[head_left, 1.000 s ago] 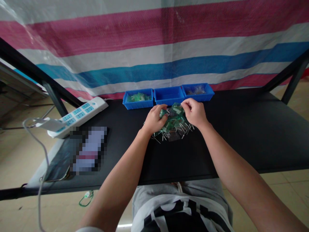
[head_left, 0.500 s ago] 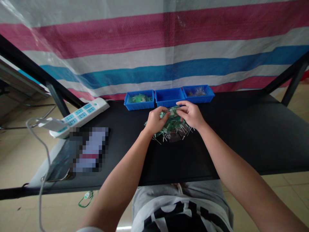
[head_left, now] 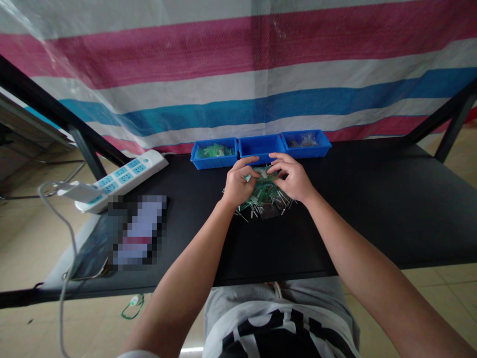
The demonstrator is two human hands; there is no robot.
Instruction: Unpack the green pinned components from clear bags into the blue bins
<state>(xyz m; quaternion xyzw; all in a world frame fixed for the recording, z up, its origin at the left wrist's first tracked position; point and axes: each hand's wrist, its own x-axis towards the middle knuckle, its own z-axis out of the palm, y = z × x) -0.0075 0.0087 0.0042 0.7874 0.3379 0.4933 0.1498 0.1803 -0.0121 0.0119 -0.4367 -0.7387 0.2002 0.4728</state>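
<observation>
A heap of small green and clear plastic packets (head_left: 263, 193) lies on the black tabletop, with thin pale and metallic-looking sticks poking out along its near side. My left hand (head_left: 238, 185) is over the heap's left part, thumb and fingers closed on the edge of a small clear plastic packet (head_left: 263, 173), index finger lifted. From the other side my right hand (head_left: 293, 179) pinches at the same packet, its index finger raised and stretched out. What exactly the packet contains is too small to tell, and the fingers hide part of it.
Behind the heap stand three blue bins: a left bin (head_left: 214, 162) with green packets, a middle bin (head_left: 261, 145), and a right bin (head_left: 316, 150) with clear pieces. A power strip (head_left: 126, 174) with a plugged-in cable and a blurred flat item (head_left: 143, 228) lie leftward.
The index fingers of both hands have lifted and stretched forward. My right hand has shifted slightly left, and the clear packet sits a little lower between the hands.
</observation>
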